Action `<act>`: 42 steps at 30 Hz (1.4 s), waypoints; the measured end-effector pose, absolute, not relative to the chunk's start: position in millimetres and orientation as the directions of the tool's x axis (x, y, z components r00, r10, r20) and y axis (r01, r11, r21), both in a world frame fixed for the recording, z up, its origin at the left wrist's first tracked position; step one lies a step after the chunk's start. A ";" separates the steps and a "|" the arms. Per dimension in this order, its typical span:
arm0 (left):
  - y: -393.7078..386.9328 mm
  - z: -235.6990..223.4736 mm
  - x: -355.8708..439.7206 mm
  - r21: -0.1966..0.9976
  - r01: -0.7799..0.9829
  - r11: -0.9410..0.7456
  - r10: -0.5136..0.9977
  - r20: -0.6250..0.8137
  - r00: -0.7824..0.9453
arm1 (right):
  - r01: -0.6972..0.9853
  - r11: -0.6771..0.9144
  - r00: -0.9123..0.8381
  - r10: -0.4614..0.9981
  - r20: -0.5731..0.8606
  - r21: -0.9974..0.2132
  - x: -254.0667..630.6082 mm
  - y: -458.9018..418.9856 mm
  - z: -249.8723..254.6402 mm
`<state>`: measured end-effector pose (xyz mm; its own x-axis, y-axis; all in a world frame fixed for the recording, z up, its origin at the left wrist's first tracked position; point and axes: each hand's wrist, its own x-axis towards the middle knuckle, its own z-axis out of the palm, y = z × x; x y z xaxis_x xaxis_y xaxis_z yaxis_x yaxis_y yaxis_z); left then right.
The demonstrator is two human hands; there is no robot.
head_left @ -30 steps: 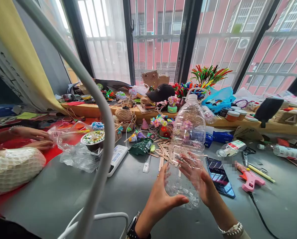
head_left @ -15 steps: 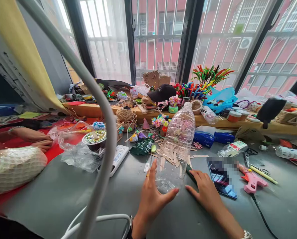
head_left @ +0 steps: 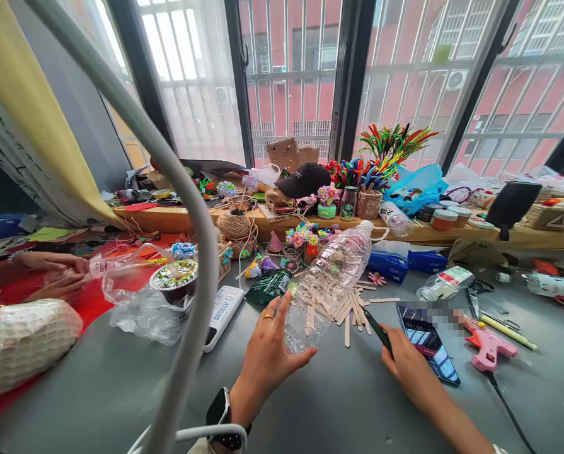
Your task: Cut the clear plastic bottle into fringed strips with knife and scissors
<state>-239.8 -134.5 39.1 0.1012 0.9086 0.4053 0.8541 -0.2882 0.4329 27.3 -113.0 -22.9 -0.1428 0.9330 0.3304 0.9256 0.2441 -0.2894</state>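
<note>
Bottle (head_left: pixel 331 280) first: big clear plastic one, tilted over so its capped end points away and off to the right, toward the wooden sill (head_left: pixel 456 237). Its base sits just beyond the left hand (head_left: pixel 267 347), right around the gap between thumb and forefinger. That hand is spread in a wide C, forefinger along the bottle's left edge and thumb just under the base, but honestly I can't tell if it's really gripping or only steadying.

Right hand (head_left: pixel 409 359) is off to the bottle's right, near it but clearly apart. It's closed around a slim dark green tool (head_left: pixel 380 333), tip pointing up and left; can't make out exactly what it is.

Craft sticks (head_left: pixel 347 329) are scattered on the tabletop (head_left: pixel 338 410) behind the bottle and to its right, some showing through the plastic. There's a phone (head_left: pixel 435 359) just beside the right hand, then a pink glue gun (head_left: pixel 492 348) further right. Green packet (head_left: pixel 266 287) lies just past the left fingertips.
</note>
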 end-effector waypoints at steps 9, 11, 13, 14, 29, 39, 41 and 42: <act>-121.9 46.8 -234.2 0.327 0.857 -0.397 0.887 0.378 0.266 | 0.637 -0.055 0.018 0.998 -0.057 -0.769 40.0 -161.4 33.9; -121.2 47.4 -231.7 0.313 0.857 -0.409 0.886 0.359 0.292 | 0.598 -0.062 0.009 0.997 -0.071 -0.799 30.5 -160.2 38.4; -121.5 46.3 -229.9 0.294 0.864 -0.409 0.887 0.351 0.300 | 0.574 -0.035 -0.009 0.999 -0.050 -0.818 20.7 -157.2 39.1; -121.7 45.5 -229.3 0.282 0.870 -0.405 0.888 0.349 0.301 | 0.565 -0.017 -0.020 0.999 -0.034 -0.825 16.1 -155.8 38.7; -108.0 24.5 -225.2 0.480 0.807 -0.344 0.910 0.383 0.160 | 0.884 0.121 -0.090 0.992 0.090 -0.451 -8.5 -142.3 30.4; -116.3 10.2 -216.8 0.637 0.680 -0.364 0.890 0.453 0.052 | 0.887 0.160 -0.106 0.984 0.146 -0.434 -10.9 -142.5 23.2; -117.2 8.7 -215.8 0.656 0.666 -0.356 0.891 0.453 0.031 | 0.893 0.171 -0.099 0.977 0.189 -0.416 -11.2 -143.1 20.5; -117.5 7.7 -215.3 0.662 0.662 -0.352 0.891 0.453 0.020 | 0.896 0.178 -0.103 0.974 0.200 -0.406 -11.2 -143.2 20.0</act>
